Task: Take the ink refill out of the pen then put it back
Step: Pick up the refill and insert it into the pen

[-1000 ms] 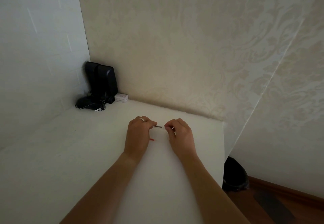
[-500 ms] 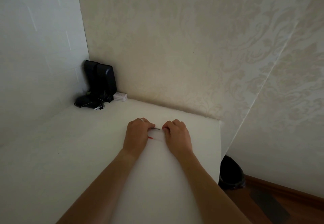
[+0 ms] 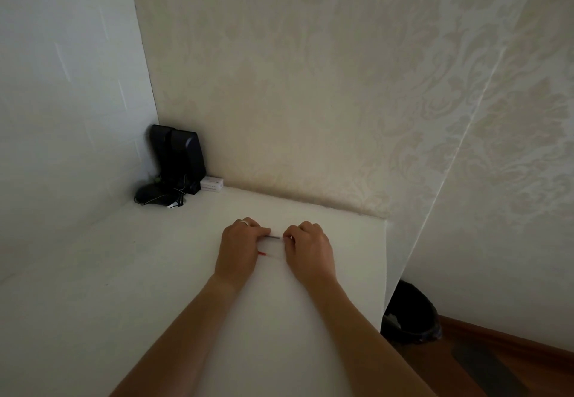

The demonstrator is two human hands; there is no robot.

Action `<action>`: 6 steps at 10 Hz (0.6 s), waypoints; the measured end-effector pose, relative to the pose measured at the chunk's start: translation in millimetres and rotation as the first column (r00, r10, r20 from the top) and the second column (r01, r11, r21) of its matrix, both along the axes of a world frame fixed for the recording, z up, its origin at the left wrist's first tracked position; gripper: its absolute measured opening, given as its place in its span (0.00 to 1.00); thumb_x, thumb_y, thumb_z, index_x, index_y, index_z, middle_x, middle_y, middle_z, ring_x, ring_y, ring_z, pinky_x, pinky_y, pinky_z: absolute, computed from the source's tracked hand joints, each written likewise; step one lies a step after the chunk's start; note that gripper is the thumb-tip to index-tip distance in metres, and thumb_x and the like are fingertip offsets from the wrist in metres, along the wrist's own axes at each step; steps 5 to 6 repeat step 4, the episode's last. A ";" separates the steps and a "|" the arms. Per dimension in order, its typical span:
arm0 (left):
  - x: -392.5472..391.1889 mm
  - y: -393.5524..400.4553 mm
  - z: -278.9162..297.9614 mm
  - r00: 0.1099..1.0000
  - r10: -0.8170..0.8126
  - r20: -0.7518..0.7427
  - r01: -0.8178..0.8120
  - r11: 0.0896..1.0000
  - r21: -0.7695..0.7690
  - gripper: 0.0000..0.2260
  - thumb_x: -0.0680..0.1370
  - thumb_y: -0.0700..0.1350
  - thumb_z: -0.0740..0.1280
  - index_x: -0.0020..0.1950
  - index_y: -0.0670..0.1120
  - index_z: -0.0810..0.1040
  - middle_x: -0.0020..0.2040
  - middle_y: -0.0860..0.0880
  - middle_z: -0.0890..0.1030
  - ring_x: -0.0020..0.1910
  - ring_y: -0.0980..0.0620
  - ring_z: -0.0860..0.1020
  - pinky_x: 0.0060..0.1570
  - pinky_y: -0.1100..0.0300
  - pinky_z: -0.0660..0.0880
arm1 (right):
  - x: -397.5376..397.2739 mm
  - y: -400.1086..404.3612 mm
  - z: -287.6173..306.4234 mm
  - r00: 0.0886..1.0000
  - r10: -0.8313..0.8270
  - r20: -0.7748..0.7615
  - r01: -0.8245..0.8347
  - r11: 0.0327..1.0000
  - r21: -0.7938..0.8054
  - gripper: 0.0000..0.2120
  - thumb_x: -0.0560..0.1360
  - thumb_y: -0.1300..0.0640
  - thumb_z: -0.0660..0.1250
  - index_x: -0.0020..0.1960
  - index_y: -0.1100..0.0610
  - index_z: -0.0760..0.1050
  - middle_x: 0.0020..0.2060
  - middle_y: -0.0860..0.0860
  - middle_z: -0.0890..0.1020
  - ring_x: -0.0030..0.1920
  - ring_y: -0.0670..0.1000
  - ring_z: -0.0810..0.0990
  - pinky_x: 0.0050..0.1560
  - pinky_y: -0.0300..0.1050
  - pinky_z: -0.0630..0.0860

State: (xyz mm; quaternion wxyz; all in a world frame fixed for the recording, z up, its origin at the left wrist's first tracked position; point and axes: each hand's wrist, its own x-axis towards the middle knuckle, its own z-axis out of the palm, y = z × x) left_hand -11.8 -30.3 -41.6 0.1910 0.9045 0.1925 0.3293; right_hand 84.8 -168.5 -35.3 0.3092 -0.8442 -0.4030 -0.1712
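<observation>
1. one thin dark ink refill (image 3: pixel 275 237) runs level between the two hands, low over the white table (image 3: pixel 93 319); only its short middle stretch shows, both ends hidden in fingers.
2. one pale, near-clear pen barrel (image 3: pixel 273 257) with a red end (image 3: pixel 262 253) lies just nearer the person than the refill, between the hands. whether it rests on the table or is held under the palms cannot be told.
3. the left hand (image 3: pixel 239 249) is curled, knuckles up, fingertips pinching the refill's left end; it wears one ring (image 3: pixel 245 222).
4. the right hand (image 3: pixel 309 249) is curled likewise, fingertips pinched on the refill's right end, with a small bit of red at them.
5. two bare forearms reach in from the lower edge of the view.
6. in the far left corner of the table stand two black upright devices (image 3: pixel 178 157) side by side, one dark rounded object (image 3: pixel 149 195) with thin cords in front of them, and one small white box (image 3: pixel 211 183) against the wall.
7. past the table's right edge, one black bin (image 3: pixel 410 316) sits on the brown wooden floor (image 3: pixel 512 368).
8. patterned cream wallpaper (image 3: pixel 341 86) covers the wall behind.
</observation>
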 end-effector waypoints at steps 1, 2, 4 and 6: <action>0.3 -2.7 1.2 1.000 0.009 0.000 -0.009 1.000 0.016 0.14 0.78 0.35 0.67 0.59 0.45 0.85 0.54 0.44 0.84 0.54 0.46 0.80 0.58 0.51 0.77 | 1.4 -0.6 -1.8 1.000 0.018 -0.003 -0.018 1.000 -0.009 0.08 0.78 0.54 0.64 0.49 0.54 0.81 0.42 0.50 0.80 0.46 0.53 0.76 0.45 0.48 0.76; 0.1 -3.9 3.7 1.000 0.028 -0.010 -0.028 0.998 0.048 0.15 0.77 0.33 0.66 0.60 0.44 0.84 0.53 0.44 0.84 0.53 0.45 0.81 0.56 0.48 0.79 | 3.1 -0.2 0.6 0.999 0.028 -0.023 -0.029 0.999 -0.036 0.08 0.78 0.53 0.63 0.52 0.54 0.80 0.46 0.50 0.80 0.48 0.52 0.76 0.49 0.48 0.76; -0.3 -2.8 11.9 0.999 0.048 0.004 -0.048 0.995 0.088 0.13 0.77 0.33 0.67 0.59 0.43 0.83 0.52 0.44 0.84 0.53 0.44 0.82 0.53 0.46 0.79 | 3.5 -2.1 10.2 0.993 0.049 -0.104 -0.063 0.990 -0.127 0.11 0.79 0.51 0.62 0.57 0.53 0.78 0.51 0.51 0.78 0.54 0.53 0.75 0.55 0.49 0.75; -0.3 -2.8 11.9 0.999 0.048 0.004 -0.048 0.995 0.088 0.13 0.77 0.33 0.67 0.59 0.43 0.83 0.52 0.44 0.84 0.53 0.44 0.82 0.53 0.46 0.79 | 3.5 -2.1 10.2 0.993 0.049 -0.104 -0.063 0.990 -0.127 0.11 0.79 0.51 0.62 0.57 0.53 0.78 0.51 0.51 0.78 0.54 0.53 0.75 0.55 0.49 0.75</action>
